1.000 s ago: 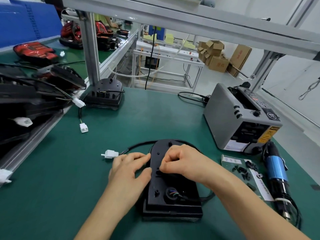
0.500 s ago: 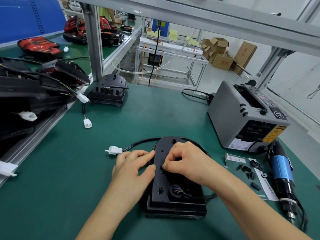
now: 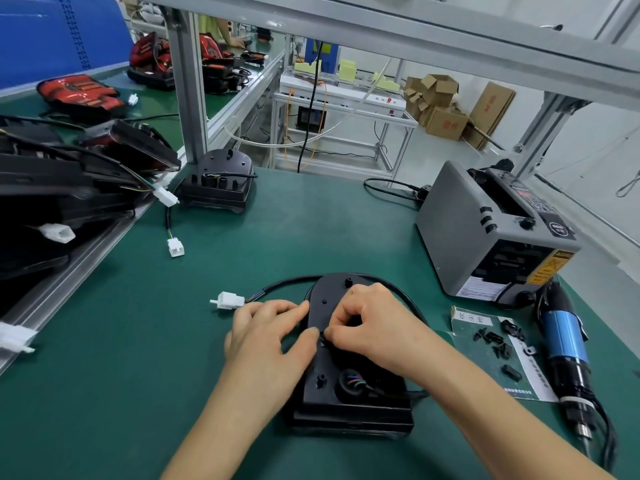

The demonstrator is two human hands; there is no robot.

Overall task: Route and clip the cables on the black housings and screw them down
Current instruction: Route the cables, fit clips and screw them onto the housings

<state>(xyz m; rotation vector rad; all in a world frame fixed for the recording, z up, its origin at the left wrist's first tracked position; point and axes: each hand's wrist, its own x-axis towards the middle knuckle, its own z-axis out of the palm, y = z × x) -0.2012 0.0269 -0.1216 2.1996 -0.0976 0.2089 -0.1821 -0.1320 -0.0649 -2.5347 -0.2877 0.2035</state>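
A black housing (image 3: 346, 396) lies on the green mat in front of me, back side up. Its black cable (image 3: 398, 289) loops from the lower right round the top to a white connector (image 3: 228, 300) on the left. My left hand (image 3: 266, 337) rests on the housing's left edge, fingers stretched out, thumb touching the middle of the housing. My right hand (image 3: 374, 327) is over the housing's centre with curled fingers and pinches a small black part at the surface; the fingers hide most of it.
A grey tape dispenser (image 3: 491, 233) stands at the right. A blue electric screwdriver (image 3: 564, 341) lies beside a paper sheet (image 3: 526, 379) with several small black clips. A second housing (image 3: 218, 181) sits by the aluminium post (image 3: 187, 81). More housings (image 3: 52, 188) are stacked at left.
My head view has shifted slightly. My left thumb has moved in to meet the right fingertips on the housing. The housing and cable have stayed in place.
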